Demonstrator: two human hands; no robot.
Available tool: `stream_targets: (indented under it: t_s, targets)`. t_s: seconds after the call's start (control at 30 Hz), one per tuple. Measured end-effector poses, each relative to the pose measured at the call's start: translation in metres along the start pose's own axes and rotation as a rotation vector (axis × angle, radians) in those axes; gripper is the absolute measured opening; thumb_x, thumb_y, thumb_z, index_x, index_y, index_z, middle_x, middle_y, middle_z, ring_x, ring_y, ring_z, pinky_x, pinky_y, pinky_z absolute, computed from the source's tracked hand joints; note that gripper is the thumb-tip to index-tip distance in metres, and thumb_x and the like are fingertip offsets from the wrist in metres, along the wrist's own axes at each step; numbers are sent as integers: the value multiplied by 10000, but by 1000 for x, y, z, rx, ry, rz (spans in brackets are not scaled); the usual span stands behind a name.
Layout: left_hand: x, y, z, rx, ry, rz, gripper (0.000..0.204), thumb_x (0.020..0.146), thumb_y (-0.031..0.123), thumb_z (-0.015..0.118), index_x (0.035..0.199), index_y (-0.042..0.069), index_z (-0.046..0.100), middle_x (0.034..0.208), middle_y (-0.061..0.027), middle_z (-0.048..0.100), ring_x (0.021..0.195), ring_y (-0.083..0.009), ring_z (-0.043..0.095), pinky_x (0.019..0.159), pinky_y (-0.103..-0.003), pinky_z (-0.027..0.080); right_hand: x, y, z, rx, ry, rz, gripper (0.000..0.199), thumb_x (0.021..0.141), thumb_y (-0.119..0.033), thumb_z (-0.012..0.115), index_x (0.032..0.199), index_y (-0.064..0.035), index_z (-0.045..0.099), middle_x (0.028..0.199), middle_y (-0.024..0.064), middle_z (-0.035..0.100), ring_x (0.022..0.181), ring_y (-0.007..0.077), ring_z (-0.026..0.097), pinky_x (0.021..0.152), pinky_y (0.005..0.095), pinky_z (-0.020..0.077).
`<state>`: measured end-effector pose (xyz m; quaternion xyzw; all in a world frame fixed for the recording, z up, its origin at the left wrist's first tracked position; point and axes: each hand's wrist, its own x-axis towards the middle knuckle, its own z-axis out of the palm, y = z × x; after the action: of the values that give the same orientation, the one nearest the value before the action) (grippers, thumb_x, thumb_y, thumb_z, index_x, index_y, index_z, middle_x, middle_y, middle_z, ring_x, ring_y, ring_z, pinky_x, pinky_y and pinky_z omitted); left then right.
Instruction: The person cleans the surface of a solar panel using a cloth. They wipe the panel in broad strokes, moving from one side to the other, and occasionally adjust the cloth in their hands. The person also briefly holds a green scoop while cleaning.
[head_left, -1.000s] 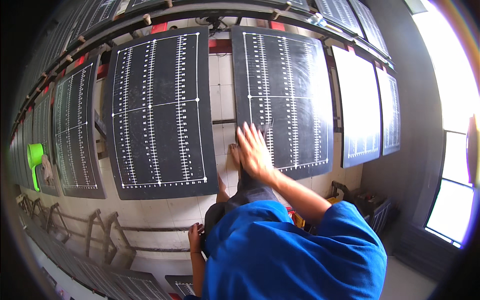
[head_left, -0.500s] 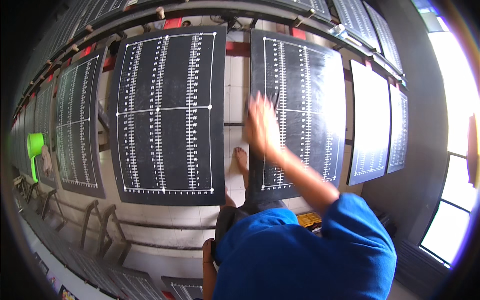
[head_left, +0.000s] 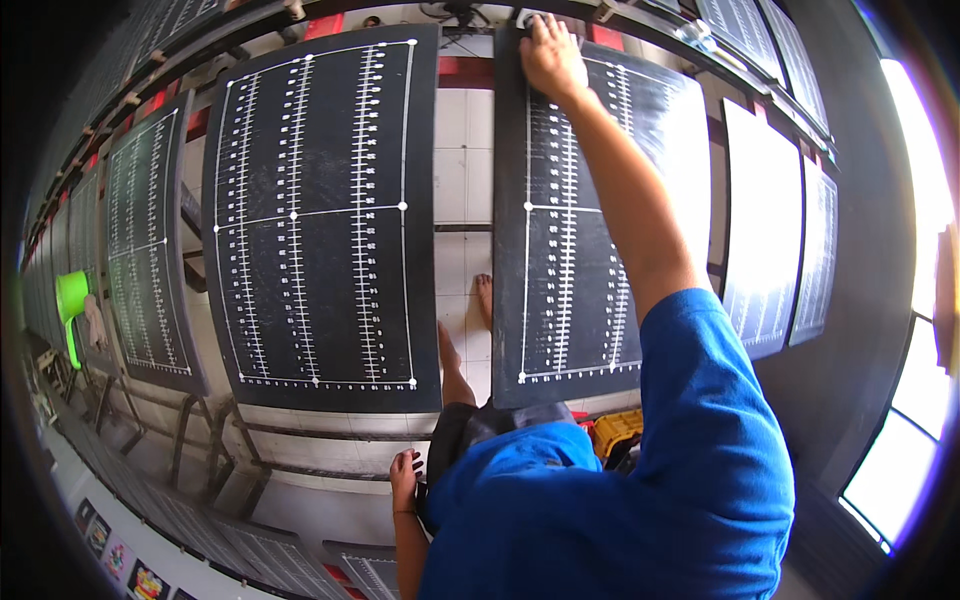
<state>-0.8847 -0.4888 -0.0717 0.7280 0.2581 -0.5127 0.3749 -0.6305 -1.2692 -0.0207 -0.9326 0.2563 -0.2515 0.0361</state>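
Note:
Over the far left corner of the board on the right [head_left: 510,330] is my right hand [head_left: 552,62], arm stretched forward. That board is black, with white dots, lines and scale marks. My fingers press down there, and a small dark thing shows beside the fingertips; its kind is unclear. My left hand [head_left: 405,480] hangs low beside my thigh, fingers loosely bent and slightly apart. Dark cloth or a dark thing lies against it, and I see nothing clearly held. A similar black board [head_left: 325,290] lies to the left across a narrow gap.
More marked boards [head_left: 150,250] line up to the left, and glossy ones [head_left: 762,230] to the right. A dark rail with pegs runs behind. At far left hangs a bright green dipper [head_left: 71,295]. A yellow crate [head_left: 617,430] sits beside me, by my right side.
My right hand has moved from the middle of the right board's left edge to its far corner, the arm straightening. The view has shifted slightly. My left hand stays low.

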Motion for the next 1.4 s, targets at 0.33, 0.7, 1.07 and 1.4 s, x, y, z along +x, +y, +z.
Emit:
stream_targets:
  t_s: [0.33,0.7,1.07,1.4]
  targets:
    - [97,-22,43,-61,-115,-91,436,1045,394,484,1240,23,601,1093,-119,707,880,-209,696,684,-328,546,-397,-144,-235,204,-715,2,688,846,-171,690,1464,8,446,1528,272,409,1427,457,381,1185,550,292]
    - [181,91,6,323,-48,313,419,1023,369,526,1210,5,620,1140,-122,691,978,-247,683,779,-388,546,-27,53,-24,-22,-5,89,580,987,-311,517,1425,65,456,1481,331,434,1381,476,421,1164,509,340]
    - [202,6,65,346,-152,354,329,1004,335,576,1099,25,635,1054,-113,697,899,-201,676,711,-342,548,-415,-114,-259,127,-611,233,645,873,-139,656,1458,33,444,1545,310,351,1448,499,314,1185,561,270]
    - [160,75,134,180,-155,366,421,1011,389,560,1022,-26,633,909,-88,670,865,-149,628,761,-305,507,-53,102,-62,-22,53,118,553,1005,-331,517,1412,43,484,1454,332,463,1371,475,431,1165,530,329]
